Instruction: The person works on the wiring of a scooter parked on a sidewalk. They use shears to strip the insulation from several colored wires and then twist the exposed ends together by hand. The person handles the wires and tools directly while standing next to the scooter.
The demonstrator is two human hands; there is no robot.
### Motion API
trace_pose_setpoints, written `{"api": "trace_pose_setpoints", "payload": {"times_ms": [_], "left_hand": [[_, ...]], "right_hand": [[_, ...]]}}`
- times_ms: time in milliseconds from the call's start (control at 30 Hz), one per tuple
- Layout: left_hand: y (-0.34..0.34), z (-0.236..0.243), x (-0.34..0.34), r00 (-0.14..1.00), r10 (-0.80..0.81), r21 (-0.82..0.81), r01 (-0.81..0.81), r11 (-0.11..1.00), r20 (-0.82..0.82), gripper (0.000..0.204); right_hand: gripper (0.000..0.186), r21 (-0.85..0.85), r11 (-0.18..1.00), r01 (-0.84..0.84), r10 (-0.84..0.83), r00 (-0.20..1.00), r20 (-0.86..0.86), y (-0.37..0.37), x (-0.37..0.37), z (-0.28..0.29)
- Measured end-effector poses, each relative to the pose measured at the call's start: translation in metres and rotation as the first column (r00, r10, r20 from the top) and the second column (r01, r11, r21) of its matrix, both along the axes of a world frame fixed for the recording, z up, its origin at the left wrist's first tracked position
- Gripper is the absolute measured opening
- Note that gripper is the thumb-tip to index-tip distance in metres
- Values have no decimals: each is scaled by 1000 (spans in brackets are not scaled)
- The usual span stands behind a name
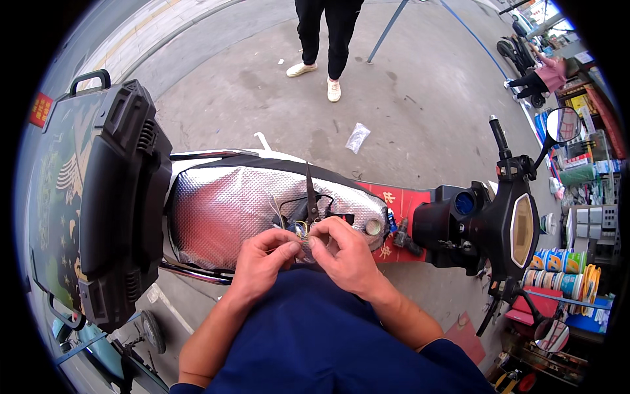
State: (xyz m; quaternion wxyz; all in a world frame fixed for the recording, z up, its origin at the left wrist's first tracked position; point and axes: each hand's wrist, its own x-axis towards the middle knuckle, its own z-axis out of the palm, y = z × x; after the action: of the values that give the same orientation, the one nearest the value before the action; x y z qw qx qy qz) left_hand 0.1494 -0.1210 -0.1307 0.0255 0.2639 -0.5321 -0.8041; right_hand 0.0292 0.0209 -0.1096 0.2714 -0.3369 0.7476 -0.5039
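Note:
My left hand (268, 262) and my right hand (341, 257) are close together over the silver, quilted scooter seat (216, 203), fingertips pinched on thin coloured wires (302, 230). Which wire each holds is too small to tell. Just beyond them lie dark scissors (311, 197), blades pointing away from me, and a dark device (294, 214) with a black cable, partly hidden by the wires. A small pale round object (373, 227) sits at the seat's right end.
A black tool (407, 239) lies on the red footboard (414, 201). The top box (118, 197) is left, handlebar (508, 164) right. A standing person's legs (335, 39) are ahead, another person (548, 75) upper right, goods (587, 157) along the right, a plastic bag (357, 136) on the pavement.

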Motion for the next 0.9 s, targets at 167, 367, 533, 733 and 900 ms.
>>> {"api": "trace_pose_setpoints", "payload": {"times_ms": [167, 367, 533, 733, 900], "left_hand": [[-1, -2, 0, 1000, -24, 0, 24, 1000, -16, 12], [-1, -3, 2, 994, -107, -111, 105, 988, -7, 14], [-2, 1, 0, 985, -162, -291, 172, 941, 61, 14], [-7, -2, 8, 993, -106, 76, 110, 991, -56, 24], [-18, -9, 28, 993, 7, 430, 45, 902, -119, 34]], "right_hand": [[18, -126, 990, -59, 36, 984, -177, -1, -4, -4], [12, -150, 985, -81, 38, 962, -269, -1, 1, -4], [10, -65, 991, -114, 90, 950, -300, 5, 9, 0], [11, -84, 995, -51, 32, 978, -208, 14, 5, 1], [11, -61, 996, 63, -66, 997, -40, 14, -3, 1]]}}
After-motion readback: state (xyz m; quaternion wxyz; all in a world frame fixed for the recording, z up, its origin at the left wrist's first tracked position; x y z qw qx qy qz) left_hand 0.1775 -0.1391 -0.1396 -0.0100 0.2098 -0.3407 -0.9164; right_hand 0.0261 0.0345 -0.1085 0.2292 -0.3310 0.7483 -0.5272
